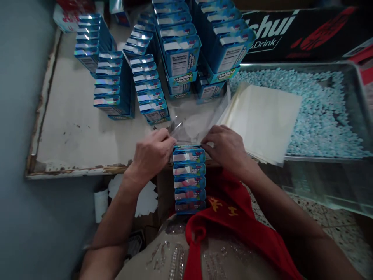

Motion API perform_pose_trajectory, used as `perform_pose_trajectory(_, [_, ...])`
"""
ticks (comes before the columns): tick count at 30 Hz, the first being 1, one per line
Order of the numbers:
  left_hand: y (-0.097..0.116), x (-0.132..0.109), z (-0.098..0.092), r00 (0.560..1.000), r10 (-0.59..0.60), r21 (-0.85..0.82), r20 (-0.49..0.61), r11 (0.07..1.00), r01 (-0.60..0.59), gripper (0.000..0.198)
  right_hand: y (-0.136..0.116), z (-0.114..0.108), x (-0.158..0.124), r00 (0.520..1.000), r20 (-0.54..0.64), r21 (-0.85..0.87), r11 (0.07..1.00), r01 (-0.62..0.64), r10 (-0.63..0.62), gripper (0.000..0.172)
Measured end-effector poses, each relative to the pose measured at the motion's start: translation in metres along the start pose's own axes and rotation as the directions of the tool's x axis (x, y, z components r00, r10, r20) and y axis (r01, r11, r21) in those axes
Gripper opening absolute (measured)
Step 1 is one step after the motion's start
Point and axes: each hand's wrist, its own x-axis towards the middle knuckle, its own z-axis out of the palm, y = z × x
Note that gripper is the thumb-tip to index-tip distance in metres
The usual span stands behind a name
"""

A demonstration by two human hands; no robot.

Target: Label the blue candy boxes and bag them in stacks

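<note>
A row of blue candy boxes (pixel 189 182) sits at the table's front edge, between my body and my hands. Clear plastic film (pixel 190 134) spreads over the tabletop from the far end of this row. With fingers pinched, my left hand (pixel 154 153) grips the film at the row's far left corner. My right hand (pixel 225 147) is closed on the film at the far right corner, its fingertips close to the boxes. Just beyond the right hand lies a stack of pale rectangular sheets (pixel 265 116), which overlaps a metal tray (pixel 359 101) of small light-blue candies.
Several filled blue display cartons (pixel 179 64) stand at the back of the worn table (pixel 70 144), some stacked. Behind the tray is a black printed box (pixel 317 35). A wall (pixel 26 217) closes off the left. A white roll (pixel 101 206) is below the table edge.
</note>
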Motion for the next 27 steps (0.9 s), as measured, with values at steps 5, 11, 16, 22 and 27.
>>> perform_pose_trajectory(5, [0.023,-0.019,0.005,0.932,-0.247,-0.159,-0.265,0.965,0.211,0.011,-0.023,-0.008,-0.015,0.953,-0.280,-0.002,0.993,-0.120,0.115,0.029])
perform_pose_trajectory(11, [0.038,-0.030,0.016,0.809,-0.397,-0.295,-0.432,0.911,0.289,0.003,-0.029,0.006,-0.024,0.932,-0.288,0.198,0.966,-0.167,0.220,0.019])
perform_pose_trajectory(16, [0.049,-0.045,0.007,0.818,-0.344,-0.228,-0.461,0.937,0.265,0.012,-0.031,0.000,-0.031,0.908,-0.354,0.368,0.926,-0.086,0.225,0.015])
perform_pose_trajectory(22, [0.049,-0.033,-0.002,0.840,-0.373,-0.230,-0.394,0.925,0.302,0.004,-0.036,-0.008,-0.032,0.885,-0.257,0.629,0.763,-0.151,0.387,0.009])
perform_pose_trajectory(27, [0.057,-0.031,-0.007,0.788,-0.493,-0.288,-0.368,0.866,0.408,0.006,-0.040,-0.010,-0.043,0.882,-0.436,0.365,0.931,-0.010,0.181,0.017])
